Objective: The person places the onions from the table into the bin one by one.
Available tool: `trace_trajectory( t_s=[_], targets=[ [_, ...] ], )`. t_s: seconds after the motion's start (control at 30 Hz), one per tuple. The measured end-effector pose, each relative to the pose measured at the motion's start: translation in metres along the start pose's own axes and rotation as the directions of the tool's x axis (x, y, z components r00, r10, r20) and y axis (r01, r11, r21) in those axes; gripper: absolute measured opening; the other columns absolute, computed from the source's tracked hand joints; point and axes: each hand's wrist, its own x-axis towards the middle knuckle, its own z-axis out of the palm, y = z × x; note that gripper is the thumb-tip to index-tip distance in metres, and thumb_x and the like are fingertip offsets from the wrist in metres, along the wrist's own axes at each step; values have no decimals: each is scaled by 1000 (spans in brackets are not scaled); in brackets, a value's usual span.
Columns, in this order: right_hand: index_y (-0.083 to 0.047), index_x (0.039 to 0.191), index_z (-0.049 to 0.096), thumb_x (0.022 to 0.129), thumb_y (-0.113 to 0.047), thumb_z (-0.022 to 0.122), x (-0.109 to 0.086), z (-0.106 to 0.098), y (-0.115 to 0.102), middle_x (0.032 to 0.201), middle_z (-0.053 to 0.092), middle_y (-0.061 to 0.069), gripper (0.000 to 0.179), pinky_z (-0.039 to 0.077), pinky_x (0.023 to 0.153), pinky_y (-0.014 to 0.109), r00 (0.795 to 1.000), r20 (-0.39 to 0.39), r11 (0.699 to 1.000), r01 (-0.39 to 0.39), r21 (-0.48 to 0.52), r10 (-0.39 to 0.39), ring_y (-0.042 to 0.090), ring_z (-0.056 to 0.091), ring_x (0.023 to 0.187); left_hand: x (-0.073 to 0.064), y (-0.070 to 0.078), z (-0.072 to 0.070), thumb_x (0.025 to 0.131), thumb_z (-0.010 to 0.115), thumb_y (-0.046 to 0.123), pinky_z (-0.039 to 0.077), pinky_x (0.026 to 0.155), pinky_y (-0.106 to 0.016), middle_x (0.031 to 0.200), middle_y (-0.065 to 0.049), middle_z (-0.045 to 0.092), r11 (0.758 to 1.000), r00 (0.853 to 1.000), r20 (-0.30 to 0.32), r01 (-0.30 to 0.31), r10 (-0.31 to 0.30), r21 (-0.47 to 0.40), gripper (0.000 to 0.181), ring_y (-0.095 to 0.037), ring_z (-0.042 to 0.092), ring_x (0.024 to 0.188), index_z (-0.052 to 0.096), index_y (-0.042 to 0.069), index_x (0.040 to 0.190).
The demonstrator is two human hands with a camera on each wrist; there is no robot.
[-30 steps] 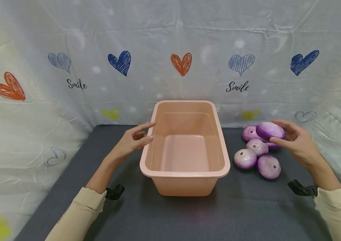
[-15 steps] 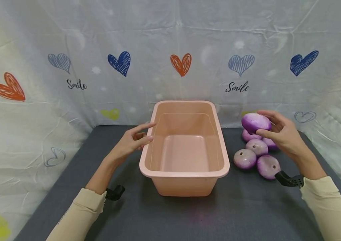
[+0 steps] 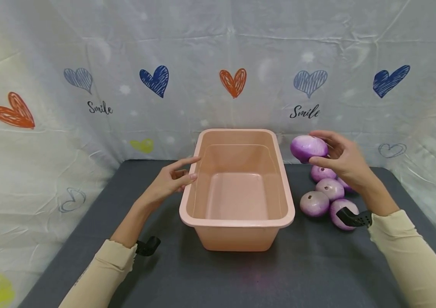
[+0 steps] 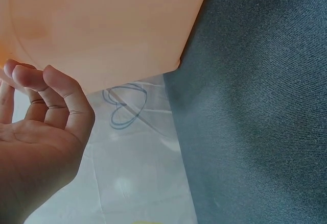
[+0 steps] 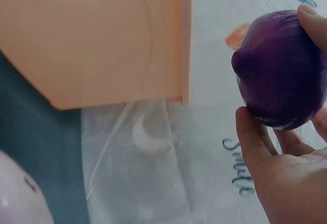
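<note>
In the head view my right hand (image 3: pixel 346 160) holds a purple onion (image 3: pixel 307 148) between thumb and fingers, raised above the table to the right of a peach-pink plastic basin (image 3: pixel 237 223). Seen from the right wrist, this onion (image 5: pixel 283 71) has its pointed end turned toward the basin. My left hand (image 3: pixel 166 182) holds the basin's left rim, with index finger and thumb over the edge. From the left wrist, the other fingers (image 4: pixel 66 89) curl near the basin's outer wall (image 4: pixel 112 25). Nothing lies inside the basin.
Several more onions (image 3: pixel 329 189) lie clustered on the dark table cloth (image 3: pixel 218 282), right of the basin. One is partly covered by the right wrist's black strap (image 3: pixel 354 217), another by the right hand. A white curtain (image 3: pixel 264 51) with printed hearts hangs behind and at both sides.
My right hand has carried the onion left and slightly upward, from over the onion cluster toward the basin. The left hand and basin have stayed in place.
</note>
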Motion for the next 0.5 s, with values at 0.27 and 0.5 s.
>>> trace_trajectory(
  t_s=[0.27, 0.5],
  targets=[
    [-2, 142, 55, 86, 10, 76, 19, 20, -3, 137, 55, 15, 61, 49, 94, 28, 998, 66, 1000, 16, 11, -17, 28, 56, 121, -3, 2, 1, 100, 69, 26, 43, 68, -38, 95, -15, 60, 1000, 1000, -14, 4, -4, -2, 55, -26, 46, 69, 51, 25, 152],
    [-4, 141, 56, 84, 4, 81, 28, 36, -7, 138, 55, 13, 63, 48, 97, 30, 996, 87, 1000, 0, -29, 2, 29, 55, 123, -3, 1, 2, 100, 69, 27, 44, 70, -39, 95, -13, 62, 1000, 1000, -8, 8, -7, 6, 55, -20, 47, 69, 50, 25, 153]
  ],
)
